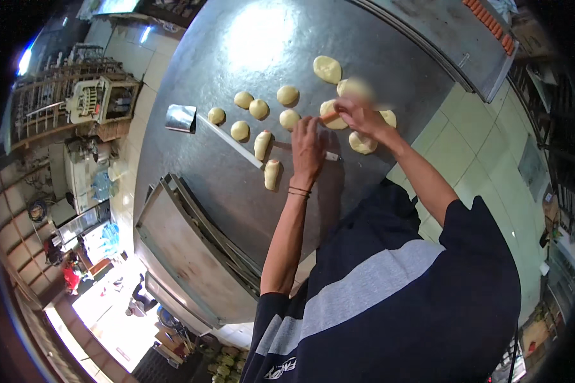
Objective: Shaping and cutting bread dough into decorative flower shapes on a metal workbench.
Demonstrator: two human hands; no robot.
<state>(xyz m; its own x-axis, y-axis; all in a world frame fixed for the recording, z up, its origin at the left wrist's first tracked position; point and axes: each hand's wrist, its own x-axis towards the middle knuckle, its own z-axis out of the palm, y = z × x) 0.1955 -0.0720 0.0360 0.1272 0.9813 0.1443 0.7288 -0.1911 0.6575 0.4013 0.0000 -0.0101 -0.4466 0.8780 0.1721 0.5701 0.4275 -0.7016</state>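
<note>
My right hand (359,118) pinches an orange-red sausage (329,117) above a flattened dough round (334,120). My left hand (308,150) is bent down at the sausage's other end, beside a dough ball (288,119); its fingertips' hold is hidden. Beneath the left hand lies a knife, its pale handle (331,156) sticking out to the right. Further flat rounds (327,69) lie around the right hand, one (363,142) just below it. To the left sit two dough-wrapped rolls (262,145), (272,175) with reddish filling showing at the ends.
Several dough balls (258,108) are spread over the grey metal table (198,70). A thin white rod (233,143) and a metal scraper (181,119) lie at its left. Sausages (489,22) line a tray (453,32) at far right. Metal trays (191,236) lean at the near left.
</note>
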